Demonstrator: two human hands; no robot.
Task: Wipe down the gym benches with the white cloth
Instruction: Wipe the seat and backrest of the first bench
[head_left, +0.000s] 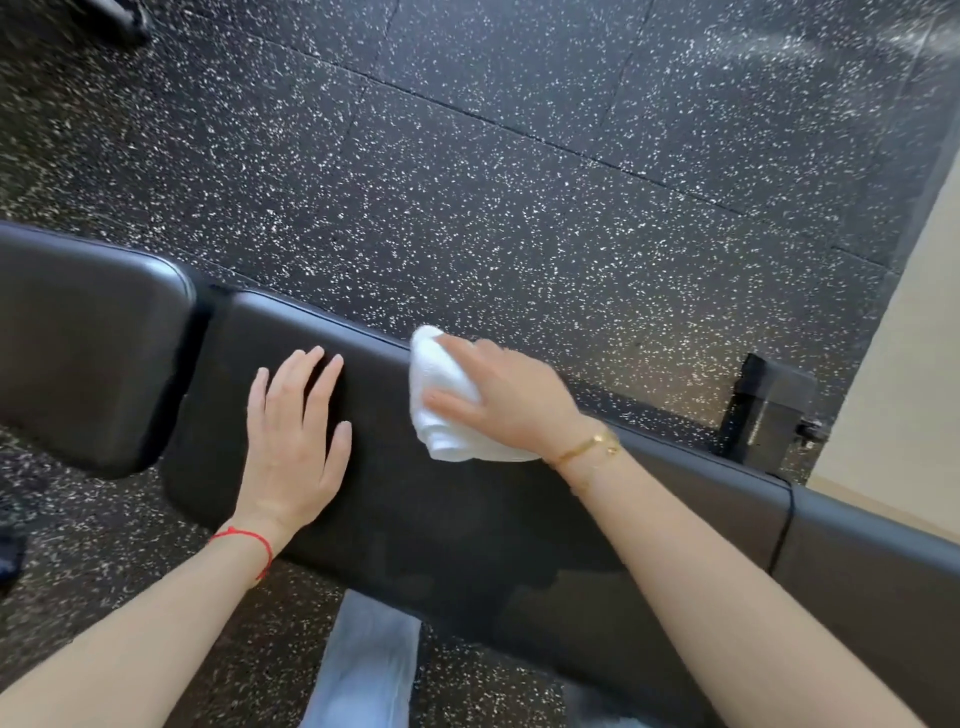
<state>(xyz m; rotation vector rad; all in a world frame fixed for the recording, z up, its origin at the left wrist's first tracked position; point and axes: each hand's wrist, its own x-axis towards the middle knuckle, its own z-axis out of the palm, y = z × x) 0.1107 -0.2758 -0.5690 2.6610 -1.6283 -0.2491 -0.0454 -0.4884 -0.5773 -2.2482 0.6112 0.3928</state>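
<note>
A black padded gym bench (447, 514) runs across the view from left to lower right. My right hand (511, 397) grips a bunched white cloth (441, 410) and presses it on the long pad near its far edge. My left hand (296, 436) lies flat on the same pad, fingers straight and spread, a little left of the cloth. A separate shorter black pad (83, 353) of the bench sits to the left across a narrow gap.
Black rubber floor (519, 182) with white speckles surrounds the bench. A black metal bench foot (763, 405) stands beyond the pad at right. A pale wall (914, 364) rises at the right edge. My legs in light trousers (363, 670) show below the bench.
</note>
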